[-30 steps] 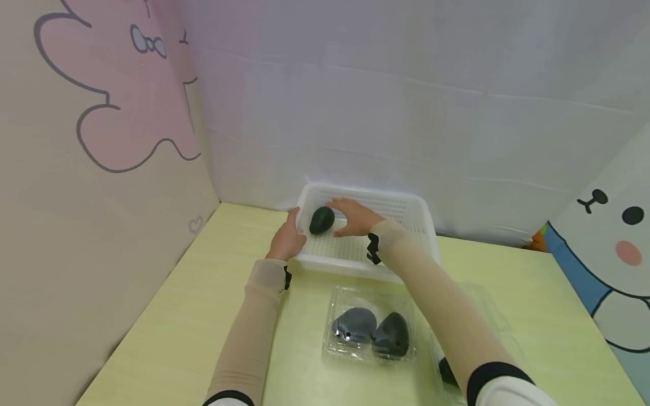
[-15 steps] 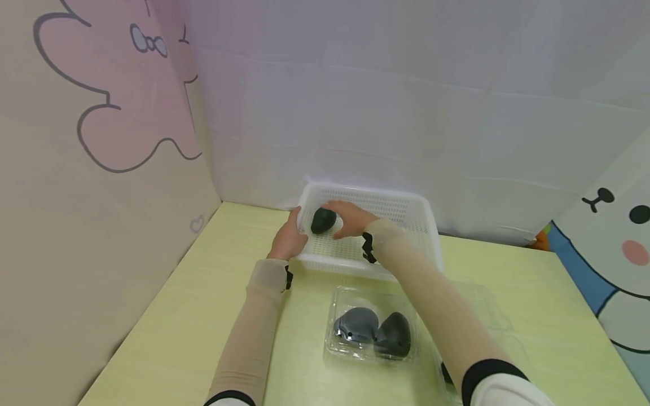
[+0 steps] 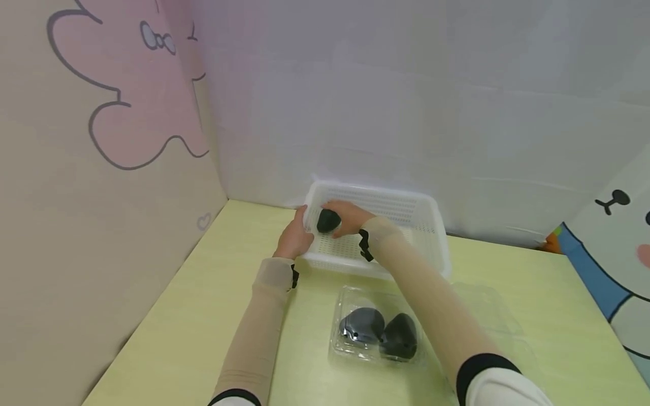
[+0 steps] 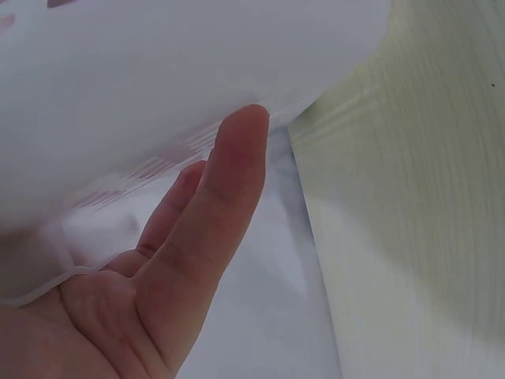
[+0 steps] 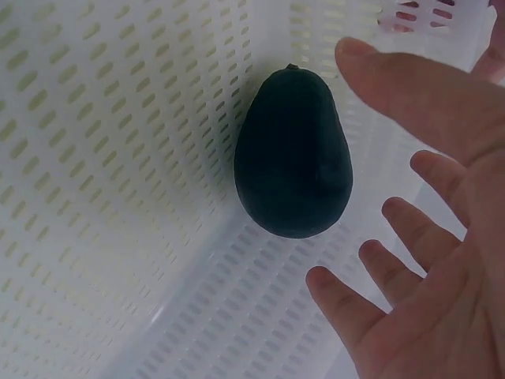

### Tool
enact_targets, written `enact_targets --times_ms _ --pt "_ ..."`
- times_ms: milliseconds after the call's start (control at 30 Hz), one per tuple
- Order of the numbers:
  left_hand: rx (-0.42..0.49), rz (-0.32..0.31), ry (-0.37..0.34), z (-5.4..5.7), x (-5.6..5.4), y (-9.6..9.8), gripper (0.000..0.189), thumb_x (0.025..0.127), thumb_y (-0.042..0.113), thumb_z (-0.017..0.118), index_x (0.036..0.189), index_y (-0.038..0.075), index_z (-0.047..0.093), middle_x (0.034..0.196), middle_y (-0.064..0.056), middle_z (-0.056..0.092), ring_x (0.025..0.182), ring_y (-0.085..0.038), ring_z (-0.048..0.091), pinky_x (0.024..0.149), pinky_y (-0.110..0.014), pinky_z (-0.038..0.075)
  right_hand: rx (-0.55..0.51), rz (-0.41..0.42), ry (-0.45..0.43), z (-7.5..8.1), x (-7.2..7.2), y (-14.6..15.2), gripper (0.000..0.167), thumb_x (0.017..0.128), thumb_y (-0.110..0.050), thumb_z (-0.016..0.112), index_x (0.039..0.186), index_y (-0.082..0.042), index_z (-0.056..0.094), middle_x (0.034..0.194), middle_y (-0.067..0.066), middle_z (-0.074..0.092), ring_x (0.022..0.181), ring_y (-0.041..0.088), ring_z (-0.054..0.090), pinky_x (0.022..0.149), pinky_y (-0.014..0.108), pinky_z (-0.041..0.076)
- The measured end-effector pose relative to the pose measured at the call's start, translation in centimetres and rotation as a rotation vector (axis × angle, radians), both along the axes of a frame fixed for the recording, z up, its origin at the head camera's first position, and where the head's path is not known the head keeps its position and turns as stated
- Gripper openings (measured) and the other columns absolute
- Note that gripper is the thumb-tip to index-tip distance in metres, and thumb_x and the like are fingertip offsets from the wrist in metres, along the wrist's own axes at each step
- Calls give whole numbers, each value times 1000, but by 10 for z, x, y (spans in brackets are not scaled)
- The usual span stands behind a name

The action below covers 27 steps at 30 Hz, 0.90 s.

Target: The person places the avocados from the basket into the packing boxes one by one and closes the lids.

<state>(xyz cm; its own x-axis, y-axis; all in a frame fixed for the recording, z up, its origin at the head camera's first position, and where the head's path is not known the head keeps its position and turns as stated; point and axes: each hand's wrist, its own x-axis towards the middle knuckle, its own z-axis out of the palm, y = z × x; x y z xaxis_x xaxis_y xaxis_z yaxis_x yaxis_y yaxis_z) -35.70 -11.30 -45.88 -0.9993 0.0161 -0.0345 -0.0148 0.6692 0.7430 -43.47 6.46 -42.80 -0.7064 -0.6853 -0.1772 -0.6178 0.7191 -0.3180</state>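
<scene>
A dark green avocado (image 3: 329,221) lies in the left end of a white perforated plastic basket (image 3: 376,270). My right hand (image 3: 352,218) reaches into the basket at the avocado's right side. In the right wrist view, the thumb and spread fingers (image 5: 339,304) stand around the avocado (image 5: 293,158), with visible gaps between. My left hand (image 3: 294,239) grips the basket's left side. Fingers (image 4: 229,181) lie along the outside of the basket wall (image 4: 158,103) in the left wrist view.
In front of the basket sits a clear clamshell box (image 3: 350,352) holding two dark avocados (image 3: 399,338). Another clear plastic container (image 3: 490,307) stands to the right, partly hidden by my right forearm. A wall hangs close behind the basket.
The avocado looks shorter and rounder from above, its tilt altered, with my right hand nearer to it. My left hand keeps its place on the basket. The head view has shifted slightly.
</scene>
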Motion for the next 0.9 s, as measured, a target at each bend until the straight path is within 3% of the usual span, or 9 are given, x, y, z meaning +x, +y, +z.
enact_targets --times_ms 333,500,667,900 --pt "11 1 -9 6 5 6 77 89 2 53 155 15 17 137 -19 52 110 -34 56 88 -49 45 81 -65 -49 -11 -12 -3 84 82 -21 78 152 -10 32 158 14 23 145 31 21 115 42 22" --pt "-3 2 -12 4 5 6 77 90 3 53 156 17 16 136 -19 53 109 -34 57 85 -48 45 114 -120 -107 -12 -10 -3 83 83 -20 77 153 -16 32 161 11 15 145 32 20 110 46 30" --pt "-10 9 -12 3 6 4 77 90 4 53 156 18 16 135 -19 53 105 -34 57 83 -47 45 145 -152 -114 -11 -4 -4 88 83 -18 77 155 -21 27 162 9 9 140 33 30 104 45 39" --pt "-11 7 -16 3 7 2 77 89 3 53 156 17 16 135 -19 54 102 -33 58 81 -46 45 125 -180 -142 -16 -5 -8 88 83 -15 77 155 -21 26 162 10 6 140 34 30 102 44 41"
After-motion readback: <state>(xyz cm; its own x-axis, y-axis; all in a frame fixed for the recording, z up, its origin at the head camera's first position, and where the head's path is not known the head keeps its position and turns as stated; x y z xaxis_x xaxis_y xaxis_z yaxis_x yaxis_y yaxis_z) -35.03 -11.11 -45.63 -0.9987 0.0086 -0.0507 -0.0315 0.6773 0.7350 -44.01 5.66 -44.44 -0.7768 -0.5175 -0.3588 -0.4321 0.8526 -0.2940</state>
